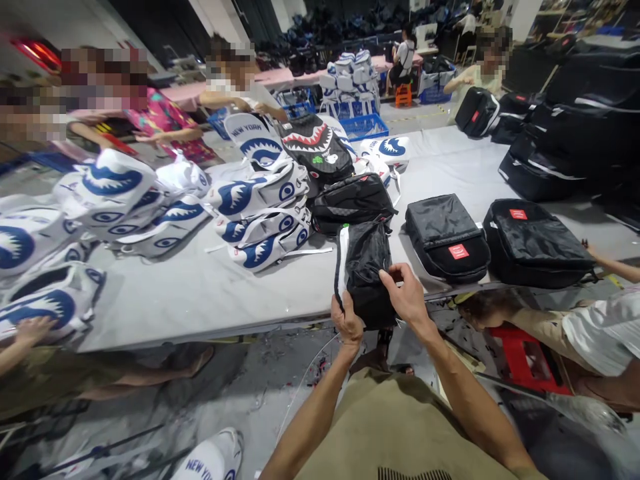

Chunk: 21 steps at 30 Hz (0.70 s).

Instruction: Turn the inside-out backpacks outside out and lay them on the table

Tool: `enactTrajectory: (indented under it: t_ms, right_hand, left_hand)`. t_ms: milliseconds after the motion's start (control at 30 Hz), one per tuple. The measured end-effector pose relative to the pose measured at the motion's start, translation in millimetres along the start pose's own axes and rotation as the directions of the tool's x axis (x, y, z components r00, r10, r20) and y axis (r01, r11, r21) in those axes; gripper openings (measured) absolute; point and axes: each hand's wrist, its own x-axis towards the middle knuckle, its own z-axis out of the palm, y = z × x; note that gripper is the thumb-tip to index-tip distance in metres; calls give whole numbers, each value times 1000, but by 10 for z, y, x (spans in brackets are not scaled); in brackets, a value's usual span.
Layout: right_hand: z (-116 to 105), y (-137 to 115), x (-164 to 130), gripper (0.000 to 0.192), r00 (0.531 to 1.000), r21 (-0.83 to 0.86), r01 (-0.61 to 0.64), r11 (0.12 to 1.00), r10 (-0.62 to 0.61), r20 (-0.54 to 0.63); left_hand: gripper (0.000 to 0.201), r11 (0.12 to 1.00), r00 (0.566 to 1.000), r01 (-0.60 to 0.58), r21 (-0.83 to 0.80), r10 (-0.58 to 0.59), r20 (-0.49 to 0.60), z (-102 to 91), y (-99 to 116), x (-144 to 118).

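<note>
At the near edge of the long grey tabletop [200, 293], a person holds a black backpack [367, 270] half off the rim, likely so its lower end hangs free for close handling. Their left hand [349, 325] is closed around the bag's bottom corner, steadying it; the right hand [407, 293] pinches the dark fabric between thumb and fingers [389, 279], which are nearly shut. Beyond lie two finished black bags [447, 237] laid flat, and a heap of white shark-print bags [260, 213] stacked to the left. Other people sit around the tabletop; a red stool [525, 353] stands on the littered concrete floor [260, 393].
</note>
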Motion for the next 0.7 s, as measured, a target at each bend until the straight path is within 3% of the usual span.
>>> enactTrajectory:
  t_ms: [267,467,567,700]
  right_hand:
    - [-127,19,43,45,998,-245,21,969,-36,-55]
    - [-227,144,42,47,978,-546,110,831,-187,-89]
    - [-298,231,73,47,982,-574,58,817,-150,-115]
    - [-419,311,116,50,983,-478,11,878,-98,-157]
  left_hand:
    - [58,999,998,-46,21,45,37,59,-17,-204]
    - [59,998,994,-55,12,53,93,155,18,-316]
    - [59,999,994,-45,23,43,103,209,16,-353]
    - [59,999,991,-49,21,46,125,287,-15,-376]
